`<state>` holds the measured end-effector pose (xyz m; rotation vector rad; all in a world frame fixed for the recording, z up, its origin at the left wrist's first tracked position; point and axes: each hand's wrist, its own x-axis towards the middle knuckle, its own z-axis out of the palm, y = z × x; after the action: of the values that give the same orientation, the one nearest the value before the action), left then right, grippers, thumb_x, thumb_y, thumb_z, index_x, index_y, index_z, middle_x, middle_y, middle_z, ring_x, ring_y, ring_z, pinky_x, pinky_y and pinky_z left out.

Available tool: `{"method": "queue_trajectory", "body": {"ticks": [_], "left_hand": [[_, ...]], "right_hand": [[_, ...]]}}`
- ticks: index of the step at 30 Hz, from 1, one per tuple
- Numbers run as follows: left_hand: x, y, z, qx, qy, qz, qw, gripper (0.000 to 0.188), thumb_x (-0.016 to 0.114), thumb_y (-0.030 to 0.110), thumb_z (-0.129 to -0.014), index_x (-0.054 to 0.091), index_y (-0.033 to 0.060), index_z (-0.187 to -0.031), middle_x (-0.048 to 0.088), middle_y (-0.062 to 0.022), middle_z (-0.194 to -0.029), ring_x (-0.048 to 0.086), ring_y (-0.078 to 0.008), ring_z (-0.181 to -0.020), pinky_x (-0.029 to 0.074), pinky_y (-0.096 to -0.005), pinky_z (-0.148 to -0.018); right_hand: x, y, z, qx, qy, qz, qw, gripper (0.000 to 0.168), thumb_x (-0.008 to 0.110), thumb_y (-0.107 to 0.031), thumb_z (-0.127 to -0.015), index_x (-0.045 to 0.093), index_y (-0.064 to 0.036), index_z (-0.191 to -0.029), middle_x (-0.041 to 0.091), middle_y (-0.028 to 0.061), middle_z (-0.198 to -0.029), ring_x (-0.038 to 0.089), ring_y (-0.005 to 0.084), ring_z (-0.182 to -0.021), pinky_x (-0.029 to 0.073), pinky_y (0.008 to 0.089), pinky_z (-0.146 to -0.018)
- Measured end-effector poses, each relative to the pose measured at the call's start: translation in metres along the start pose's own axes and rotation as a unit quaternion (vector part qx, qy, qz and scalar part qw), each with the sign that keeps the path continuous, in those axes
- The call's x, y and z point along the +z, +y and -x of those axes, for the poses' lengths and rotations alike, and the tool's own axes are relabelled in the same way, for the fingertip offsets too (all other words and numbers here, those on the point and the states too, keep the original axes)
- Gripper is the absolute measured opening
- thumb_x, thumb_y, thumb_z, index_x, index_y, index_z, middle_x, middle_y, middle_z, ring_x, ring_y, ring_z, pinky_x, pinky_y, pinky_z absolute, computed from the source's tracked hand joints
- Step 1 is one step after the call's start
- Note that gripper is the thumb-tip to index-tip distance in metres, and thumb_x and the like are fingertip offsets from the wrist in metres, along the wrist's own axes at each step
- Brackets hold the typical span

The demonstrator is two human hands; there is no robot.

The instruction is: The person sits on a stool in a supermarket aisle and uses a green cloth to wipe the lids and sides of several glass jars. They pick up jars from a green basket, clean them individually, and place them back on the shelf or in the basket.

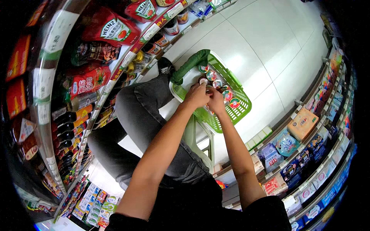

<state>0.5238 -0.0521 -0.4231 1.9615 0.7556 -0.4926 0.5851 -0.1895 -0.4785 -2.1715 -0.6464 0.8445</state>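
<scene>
A green plastic basket (244, 114) stands on the floor in front of my knees. Several small jars (227, 95) with round, coloured lids are inside it. Over the basket's left side, my left hand (197, 94) has its fingers around a jar with a pale top (203, 81). My right hand (215, 101) is close against the left, its fingers bent near the same jar. What lies between the right fingers is hidden. A dark green cloth (190, 65) is draped over the basket's far left corner.
Shelves at left hold ketchup pouches (115, 30), bottles (65, 135) and jars (140, 57). Shelves at right carry a tissue pack (303, 123) and other packs. A pale green plastic stool (199, 144) is beside my leg (144, 115) on white floor tiles (254, 43).
</scene>
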Motion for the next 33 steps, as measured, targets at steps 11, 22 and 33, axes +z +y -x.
{"method": "queue_trajectory", "body": {"ticks": [11,22,33], "left_hand": [[0.013,-0.060,-0.042,-0.118,-0.047,0.030,0.991,0.046,0.068,0.020,-0.080,0.060,0.0011,-0.122,0.063,-0.0249,-0.125,0.060,-0.0404,-0.117,0.049,-0.0473,-0.099],[0.024,-0.069,-0.056,-0.108,-0.068,0.076,0.989,0.049,0.064,0.019,-0.079,0.056,-0.0037,-0.122,0.060,-0.0282,-0.129,0.057,-0.0437,-0.121,0.045,-0.0487,-0.104],[0.017,-0.070,-0.046,-0.148,-0.066,0.059,0.985,0.066,0.058,0.016,-0.081,0.042,-0.0049,-0.142,0.058,-0.0337,-0.129,0.059,-0.0464,-0.118,0.046,-0.0498,-0.103]], "right_hand": [[0.062,0.073,-0.082,0.156,-0.050,0.099,0.982,0.049,0.073,-0.027,-0.076,0.065,-0.005,-0.120,0.069,0.0266,-0.110,0.067,0.0422,-0.103,0.053,0.0508,-0.088],[0.071,0.070,-0.089,0.180,-0.075,0.230,0.954,0.059,0.068,-0.021,-0.082,0.051,-0.015,-0.137,0.068,0.0239,-0.116,0.069,0.0409,-0.099,0.056,0.0513,-0.080],[0.152,0.152,-0.072,-0.135,-0.109,0.441,0.881,0.037,0.062,-0.022,-0.086,0.063,-0.014,-0.122,0.064,0.0214,-0.113,0.070,0.0294,-0.076,0.057,0.0418,-0.061]]}}
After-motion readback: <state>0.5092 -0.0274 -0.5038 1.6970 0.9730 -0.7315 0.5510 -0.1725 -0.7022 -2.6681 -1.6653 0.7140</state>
